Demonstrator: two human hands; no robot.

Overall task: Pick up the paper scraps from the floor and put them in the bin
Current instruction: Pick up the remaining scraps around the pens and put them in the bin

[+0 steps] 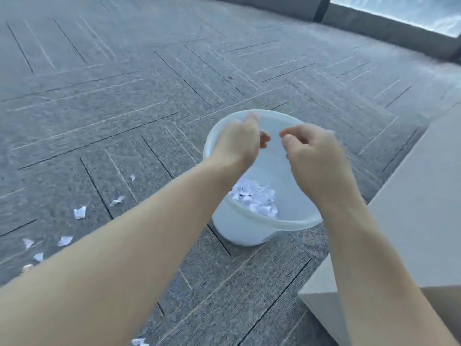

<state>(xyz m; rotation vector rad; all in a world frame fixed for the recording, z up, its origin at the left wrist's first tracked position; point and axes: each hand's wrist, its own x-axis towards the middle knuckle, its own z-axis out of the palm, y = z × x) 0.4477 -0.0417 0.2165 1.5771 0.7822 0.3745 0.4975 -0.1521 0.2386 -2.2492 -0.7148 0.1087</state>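
A white plastic bin stands on the grey carpet, with a heap of white paper scraps at its bottom. Both my hands hover over the bin's mouth. My left hand and my right hand have their fingers loosely curled and pointing down, and I see no paper in either. More paper scraps lie on the carpet to the left: one, another, a small one, several near the left edge, and one at the bottom.
A beige box-like piece of furniture stands close to the right of the bin. A window and a low wall run along the far right. Grey patterned carpet stretches ahead and to the left.
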